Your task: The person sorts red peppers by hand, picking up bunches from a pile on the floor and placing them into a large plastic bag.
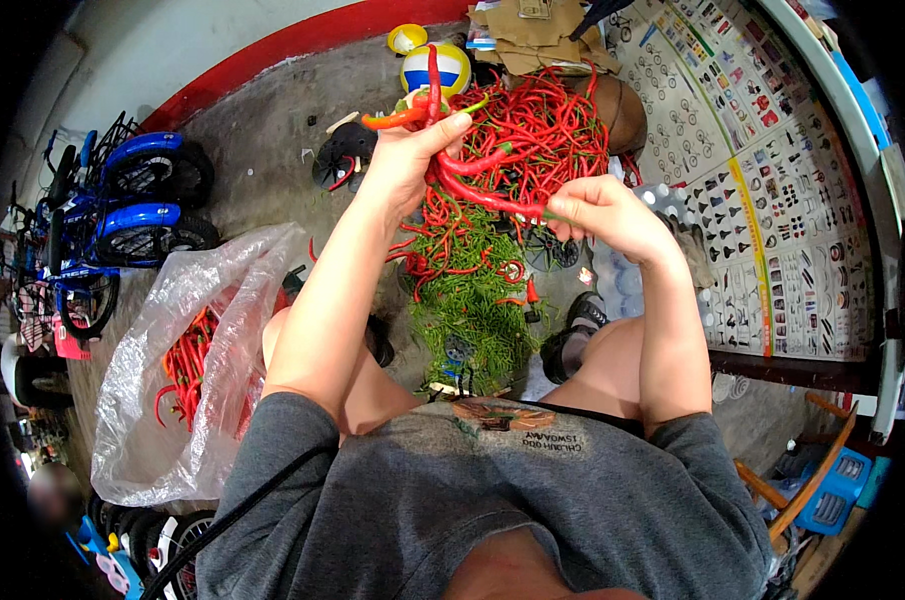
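Observation:
My left hand (401, 165) is closed around several red chili peppers (434, 80), which stick out above and beside its thumb. One long chili pepper (485, 200) stretches from it to my right hand (613, 215), whose fingertips pinch its green stem end. Behind and below my hands lies a large heap of red chili peppers (553, 125). Closer to my legs, a pile of green pepper stems (473, 320) spreads over the floor, with a few red peppers on it. At my left stands a clear plastic bag (138, 440) holding more red chili peppers (186, 372).
A blue, yellow and white ball (438, 70) and flattened cardboard (543, 35) lie behind the heap. Blue bicycles (153, 215) stand at the left. A printed poster sheet (793, 200) covers the right side. A blue plastic stool (835, 490) sits at the lower right.

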`<state>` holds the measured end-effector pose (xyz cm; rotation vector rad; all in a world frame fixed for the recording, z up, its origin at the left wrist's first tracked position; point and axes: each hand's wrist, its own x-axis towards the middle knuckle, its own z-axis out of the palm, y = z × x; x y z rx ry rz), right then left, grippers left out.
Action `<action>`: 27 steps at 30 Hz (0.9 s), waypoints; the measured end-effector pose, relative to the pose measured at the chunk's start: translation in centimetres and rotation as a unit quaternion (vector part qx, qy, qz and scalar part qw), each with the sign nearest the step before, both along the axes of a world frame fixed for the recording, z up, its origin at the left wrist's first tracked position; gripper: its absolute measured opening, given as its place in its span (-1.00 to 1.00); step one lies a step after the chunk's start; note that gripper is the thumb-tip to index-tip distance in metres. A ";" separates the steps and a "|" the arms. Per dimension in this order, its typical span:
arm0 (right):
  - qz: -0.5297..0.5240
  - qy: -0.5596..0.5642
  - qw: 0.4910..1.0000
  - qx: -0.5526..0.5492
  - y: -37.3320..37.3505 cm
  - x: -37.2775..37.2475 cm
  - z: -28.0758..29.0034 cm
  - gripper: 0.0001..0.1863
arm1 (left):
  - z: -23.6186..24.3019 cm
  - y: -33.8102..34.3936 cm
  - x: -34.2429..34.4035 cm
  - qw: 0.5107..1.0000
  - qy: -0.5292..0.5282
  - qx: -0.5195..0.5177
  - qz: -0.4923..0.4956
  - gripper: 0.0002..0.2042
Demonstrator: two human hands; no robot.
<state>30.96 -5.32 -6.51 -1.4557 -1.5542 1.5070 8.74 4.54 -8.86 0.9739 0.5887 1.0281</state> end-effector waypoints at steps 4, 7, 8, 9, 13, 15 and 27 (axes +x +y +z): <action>0.057 0.009 0.995 0.080 -0.1 -0.5 -0.4 -0.83 | 0.0 0.5 -0.2 0.998 0.018 0.024 0.053 -0.79; 0.005 0.079 0.981 0.178 -0.5 -1.7 -0.1 -0.88 | 0.0 0.7 -0.1 0.995 -0.027 -0.006 0.092 -0.78; 0.006 0.078 0.981 0.178 -0.6 -2.0 -0.1 -0.88 | -0.1 0.6 0.0 0.995 -0.028 -0.006 0.093 -0.78; 0.009 0.102 0.967 0.233 -0.7 -2.6 -0.2 -0.89 | -0.3 0.6 0.2 0.995 -0.045 -0.021 0.089 -0.78; 0.018 0.191 0.933 0.305 -0.7 -4.4 0.0 -0.92 | -0.9 0.1 1.3 0.992 -0.081 -0.072 0.056 -0.85; 0.023 0.203 0.923 0.326 -0.4 -4.2 0.1 -0.92 | -0.8 -0.1 1.6 0.986 -0.120 -0.116 0.024 -0.89; -0.066 -0.238 0.855 0.455 0.5 -5.5 -1.7 -0.76 | -2.5 0.2 2.5 0.921 -0.268 -0.277 0.064 -0.90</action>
